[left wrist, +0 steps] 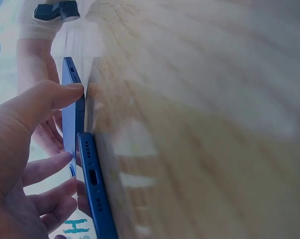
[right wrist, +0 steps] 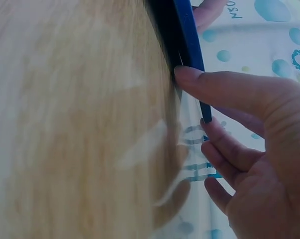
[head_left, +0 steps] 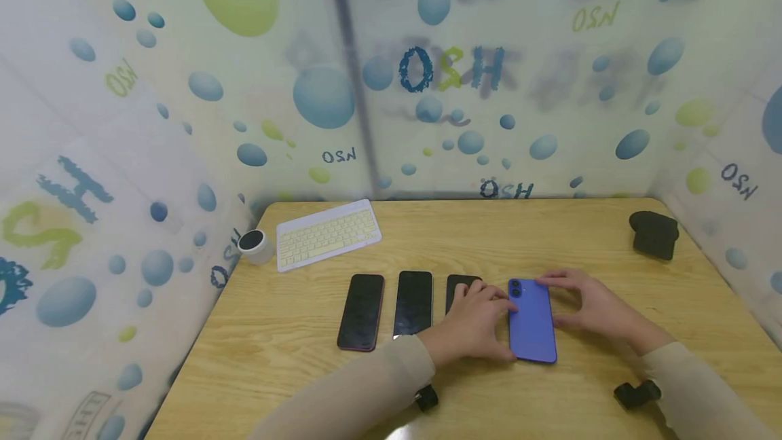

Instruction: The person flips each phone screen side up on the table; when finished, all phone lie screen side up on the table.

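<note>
A blue-violet smartphone (head_left: 533,324), back side up with two camera lenses at its upper left, is held between both hands. My left hand (head_left: 479,321) has its thumb at the lower left corner and its fingertips at the left edge. My right hand (head_left: 589,301) pinches the upper right part, fingers at the top corner and thumb on the side edge. In the right wrist view, the phone's edge (right wrist: 192,45) stands close over the table. Beneath my left hand a dark-screened phone (head_left: 459,284) lies mostly hidden; its blue port end (left wrist: 95,179) shows in the left wrist view.
Two more phones, a black-screened one with a reddish edge (head_left: 361,312) and a silver-edged one (head_left: 413,303), lie to the left. Behind them are a white keyboard (head_left: 328,235) and a white round container with a black top (head_left: 255,246). A black object (head_left: 655,235) sits back right.
</note>
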`<state>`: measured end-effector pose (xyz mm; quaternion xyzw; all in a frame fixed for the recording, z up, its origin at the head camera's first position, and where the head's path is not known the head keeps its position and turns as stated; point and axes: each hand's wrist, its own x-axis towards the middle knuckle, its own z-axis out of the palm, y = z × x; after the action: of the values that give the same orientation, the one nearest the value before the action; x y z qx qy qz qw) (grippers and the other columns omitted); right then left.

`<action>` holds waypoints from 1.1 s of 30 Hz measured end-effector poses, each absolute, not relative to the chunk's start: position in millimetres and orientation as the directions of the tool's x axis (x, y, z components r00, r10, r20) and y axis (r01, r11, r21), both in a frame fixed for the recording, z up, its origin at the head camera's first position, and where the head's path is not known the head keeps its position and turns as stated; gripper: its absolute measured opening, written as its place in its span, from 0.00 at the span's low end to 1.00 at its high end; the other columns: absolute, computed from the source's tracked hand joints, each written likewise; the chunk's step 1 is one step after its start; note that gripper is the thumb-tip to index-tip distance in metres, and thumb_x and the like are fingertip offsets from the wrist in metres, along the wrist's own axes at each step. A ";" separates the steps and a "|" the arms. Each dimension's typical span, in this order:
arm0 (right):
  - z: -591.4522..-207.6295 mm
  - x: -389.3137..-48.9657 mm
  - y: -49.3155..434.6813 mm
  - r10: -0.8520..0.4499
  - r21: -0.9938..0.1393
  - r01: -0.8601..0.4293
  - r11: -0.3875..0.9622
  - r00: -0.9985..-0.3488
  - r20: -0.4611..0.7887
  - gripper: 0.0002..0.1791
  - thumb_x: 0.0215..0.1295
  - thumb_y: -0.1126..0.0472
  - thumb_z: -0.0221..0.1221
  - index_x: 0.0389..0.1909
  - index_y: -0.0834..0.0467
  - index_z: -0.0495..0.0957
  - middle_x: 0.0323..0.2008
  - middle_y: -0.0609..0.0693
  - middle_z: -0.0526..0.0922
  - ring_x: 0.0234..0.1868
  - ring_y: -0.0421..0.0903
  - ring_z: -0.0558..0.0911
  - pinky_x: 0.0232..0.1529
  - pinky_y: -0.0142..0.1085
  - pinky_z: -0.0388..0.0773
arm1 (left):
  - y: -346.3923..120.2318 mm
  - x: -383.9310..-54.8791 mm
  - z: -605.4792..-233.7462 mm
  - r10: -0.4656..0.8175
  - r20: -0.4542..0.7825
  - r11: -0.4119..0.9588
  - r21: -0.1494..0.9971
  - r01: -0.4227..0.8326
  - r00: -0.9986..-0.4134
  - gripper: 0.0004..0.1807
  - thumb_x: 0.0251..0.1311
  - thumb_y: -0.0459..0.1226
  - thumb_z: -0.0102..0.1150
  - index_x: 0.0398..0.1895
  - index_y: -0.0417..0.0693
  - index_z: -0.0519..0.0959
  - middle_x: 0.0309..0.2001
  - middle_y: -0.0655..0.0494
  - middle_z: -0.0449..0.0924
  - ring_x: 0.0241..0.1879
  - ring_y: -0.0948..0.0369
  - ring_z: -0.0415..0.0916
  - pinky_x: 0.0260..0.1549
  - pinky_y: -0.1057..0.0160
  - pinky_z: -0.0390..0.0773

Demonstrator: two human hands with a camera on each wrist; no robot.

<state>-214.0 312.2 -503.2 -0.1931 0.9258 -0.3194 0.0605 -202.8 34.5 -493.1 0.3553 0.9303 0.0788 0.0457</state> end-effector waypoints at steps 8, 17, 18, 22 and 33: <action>-503.0 -212.1 312.3 -0.404 -0.616 -0.365 0.698 -0.911 0.082 0.38 0.52 0.56 0.78 0.66 0.53 0.79 0.68 0.63 0.74 0.68 0.70 0.69 0.62 0.72 0.64 | 31.6 -200.7 -492.3 0.673 -0.026 0.728 0.197 0.656 -0.739 0.41 0.46 0.69 0.72 0.65 0.72 0.78 0.66 0.72 0.72 0.61 0.65 0.64 0.53 0.60 0.61; -495.2 -211.1 301.6 -0.398 -0.621 -0.430 0.656 -0.895 0.200 0.38 0.52 0.55 0.78 0.67 0.52 0.78 0.67 0.62 0.77 0.66 0.67 0.71 0.60 0.70 0.67 | 26.9 -201.1 -494.8 0.667 -0.036 0.727 0.249 0.640 -0.744 0.41 0.49 0.67 0.73 0.69 0.73 0.73 0.69 0.69 0.71 0.60 0.64 0.64 0.54 0.58 0.62; -494.7 -210.9 300.6 -0.394 -0.622 -0.430 0.654 -0.896 0.204 0.38 0.53 0.54 0.78 0.67 0.52 0.78 0.67 0.62 0.77 0.67 0.65 0.72 0.60 0.70 0.67 | 26.6 -200.9 -495.0 0.667 -0.035 0.726 0.257 0.639 -0.744 0.42 0.49 0.66 0.73 0.69 0.73 0.73 0.69 0.69 0.71 0.60 0.64 0.64 0.54 0.58 0.62; -494.3 -211.1 296.8 -0.382 -0.629 -0.434 0.645 -0.896 0.227 0.38 0.53 0.53 0.78 0.67 0.50 0.78 0.66 0.58 0.78 0.67 0.53 0.72 0.60 0.68 0.69 | 26.3 -200.3 -494.2 0.661 -0.023 0.718 0.307 0.624 -0.750 0.43 0.48 0.65 0.74 0.70 0.72 0.72 0.69 0.68 0.72 0.60 0.64 0.64 0.52 0.60 0.62; -494.7 -211.4 286.6 -0.379 -0.658 -0.460 0.597 -0.884 0.274 0.37 0.56 0.54 0.76 0.68 0.49 0.77 0.67 0.55 0.78 0.66 0.22 0.64 0.60 0.67 0.69 | 21.9 -199.0 -488.1 0.656 -0.002 0.669 0.465 0.580 -0.755 0.45 0.49 0.63 0.76 0.72 0.71 0.71 0.70 0.70 0.73 0.57 0.66 0.62 0.47 0.65 0.58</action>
<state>-211.4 286.6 -494.7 -0.2351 0.8920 -0.3825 -0.0527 -199.0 21.9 -488.1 0.3396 0.9096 0.2239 0.0847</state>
